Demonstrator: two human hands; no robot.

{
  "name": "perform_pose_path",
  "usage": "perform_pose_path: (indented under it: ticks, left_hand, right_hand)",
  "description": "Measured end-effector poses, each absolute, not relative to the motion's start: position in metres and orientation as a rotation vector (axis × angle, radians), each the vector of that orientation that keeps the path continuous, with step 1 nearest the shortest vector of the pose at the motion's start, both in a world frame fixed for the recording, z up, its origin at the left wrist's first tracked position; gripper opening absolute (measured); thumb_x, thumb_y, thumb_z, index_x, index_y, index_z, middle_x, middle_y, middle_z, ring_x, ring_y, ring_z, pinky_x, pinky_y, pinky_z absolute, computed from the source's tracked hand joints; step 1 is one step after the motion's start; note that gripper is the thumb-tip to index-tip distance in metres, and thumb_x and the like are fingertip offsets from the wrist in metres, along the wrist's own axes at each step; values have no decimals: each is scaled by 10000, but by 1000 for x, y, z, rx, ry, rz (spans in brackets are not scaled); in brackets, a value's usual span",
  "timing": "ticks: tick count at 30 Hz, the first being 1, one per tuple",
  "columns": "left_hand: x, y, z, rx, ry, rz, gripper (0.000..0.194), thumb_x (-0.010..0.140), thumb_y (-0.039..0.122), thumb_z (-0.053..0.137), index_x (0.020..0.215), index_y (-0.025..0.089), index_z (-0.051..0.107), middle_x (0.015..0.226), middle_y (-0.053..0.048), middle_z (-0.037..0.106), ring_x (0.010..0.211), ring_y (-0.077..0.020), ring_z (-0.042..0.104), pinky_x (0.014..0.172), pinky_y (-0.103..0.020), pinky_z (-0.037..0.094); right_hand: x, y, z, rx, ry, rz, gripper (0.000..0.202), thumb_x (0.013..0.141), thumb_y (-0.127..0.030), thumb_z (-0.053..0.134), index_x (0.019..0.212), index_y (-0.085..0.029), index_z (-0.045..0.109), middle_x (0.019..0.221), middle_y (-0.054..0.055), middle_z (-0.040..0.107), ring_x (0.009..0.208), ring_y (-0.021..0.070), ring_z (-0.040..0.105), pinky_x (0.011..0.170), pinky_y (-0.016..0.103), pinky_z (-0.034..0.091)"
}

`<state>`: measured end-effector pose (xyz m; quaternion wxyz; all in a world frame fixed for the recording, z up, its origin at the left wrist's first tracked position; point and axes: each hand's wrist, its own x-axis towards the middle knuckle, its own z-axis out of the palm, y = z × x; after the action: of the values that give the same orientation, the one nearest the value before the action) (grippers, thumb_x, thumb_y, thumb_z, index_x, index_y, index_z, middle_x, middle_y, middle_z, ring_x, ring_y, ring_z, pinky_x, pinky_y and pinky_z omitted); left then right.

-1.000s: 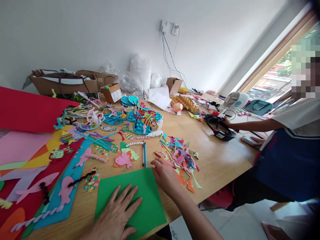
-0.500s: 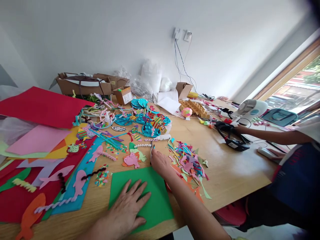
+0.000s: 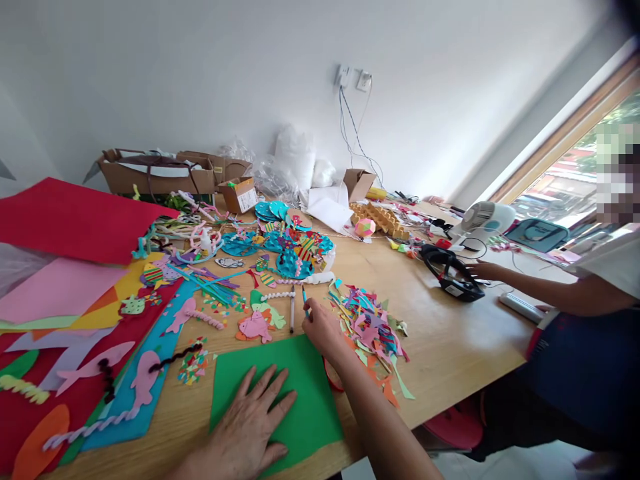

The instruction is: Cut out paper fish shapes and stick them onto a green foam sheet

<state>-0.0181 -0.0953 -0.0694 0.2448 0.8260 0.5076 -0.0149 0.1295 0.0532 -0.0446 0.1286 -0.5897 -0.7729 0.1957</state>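
My left hand (image 3: 250, 423) lies flat with its fingers spread on a green sheet (image 3: 310, 393) at the table's front edge. Just beyond the sheet's far right corner, my right hand (image 3: 320, 327) pinches a blue-tipped pen (image 3: 304, 293) pointing away from me. A second, dark pen (image 3: 293, 310) lies beside it to the left. Pink fish cutout (image 3: 254, 326) and a light green one behind it rest left of the pens. Right of my right hand is a heap of coloured paper scraps (image 3: 373, 320).
Coloured sheets (image 3: 65, 220) and fish cutouts with pipe cleaners cover the left side. Cardboard boxes (image 3: 160, 175) stand by the wall. At the right, a person (image 3: 575, 347) reaches to a black headset (image 3: 453, 273), near a white fan (image 3: 485, 219).
The view has shifted slightly. The dark pen beside my right hand now shows fully, and the blue-tipped pen in my fingers stands out more. The other person's hand has moved slightly back from the headset.
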Motion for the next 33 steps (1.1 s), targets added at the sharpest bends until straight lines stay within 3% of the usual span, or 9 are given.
perform_pose_path:
  ticks: [4,8,13,17,22,25,33]
  left_hand:
    - [-18,-95,-71,2269,1393,-57,751,771,304,692,1434,316,337,1545,-95,209,1417,-339,165,1104,-646,134]
    - [-17,-93,-72,2282,1382,-87,747,779,317,682,1437,319,330,1547,-97,196,1415,-346,164,1103,-648,141]
    - [-16,-91,-73,2292,1377,-96,728,784,311,673,1433,315,344,1543,-112,203,1411,-360,166,1096,-657,145]
    - [-18,-93,-72,2284,1367,-70,728,770,287,690,1420,328,367,1541,-115,217,1407,-367,180,1089,-668,151]
    - [-17,-95,-69,2256,1356,-55,781,730,229,731,1418,324,372,1538,-123,231,1404,-379,184,1085,-678,150]
    - [-15,-93,-65,2250,1348,-61,793,723,227,742,1420,306,372,1536,-137,235,1403,-384,182,1083,-681,149]
    - [-10,-88,-58,2273,1295,-110,790,716,271,755,1415,268,386,1527,-174,236,1395,-397,200,1066,-687,185]
  right_hand:
    - [142,45,-41,-1516,-2147,737,255,771,-111,456,1016,-176,485,744,-10,603,679,146,596,591,222,426]
    - [151,46,-43,-1464,-2097,793,204,777,-157,466,979,-184,466,727,-32,579,656,125,587,553,195,431]
    - [159,64,-44,-1652,-2108,623,239,786,-99,440,1009,-161,503,797,25,621,746,166,600,643,247,424]
    - [153,75,-42,-1801,-2253,501,220,762,-52,490,924,-163,588,845,82,662,877,226,614,722,288,408]
    - [126,68,-33,-1813,-2419,365,194,866,-164,465,987,-154,616,1061,158,652,1007,277,607,783,329,421]
    - [105,60,-35,-1775,-2519,366,217,874,-198,479,1046,-164,606,1033,141,674,951,269,643,748,321,445]
    - [84,71,-42,-1840,-2556,368,326,804,-56,492,1112,-112,584,947,183,705,867,284,680,661,312,439]
